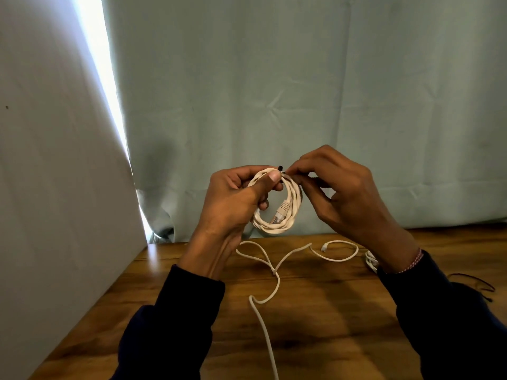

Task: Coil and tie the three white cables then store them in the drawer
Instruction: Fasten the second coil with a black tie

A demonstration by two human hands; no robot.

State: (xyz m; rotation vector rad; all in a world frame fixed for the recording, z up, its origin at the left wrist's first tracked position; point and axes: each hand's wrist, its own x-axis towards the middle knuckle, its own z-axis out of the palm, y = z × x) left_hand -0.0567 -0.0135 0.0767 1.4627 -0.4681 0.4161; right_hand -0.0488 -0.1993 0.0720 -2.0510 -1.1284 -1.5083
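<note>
Loose white cable (270,272) across open wooden table (329,325).

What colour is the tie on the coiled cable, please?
Black tie, on the white coiled cable; head view.

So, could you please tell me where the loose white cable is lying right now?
In the head view, the loose white cable sprawls uncoiled on the wooden table, centre frame, below the coiled cable held up in both hands.
</note>
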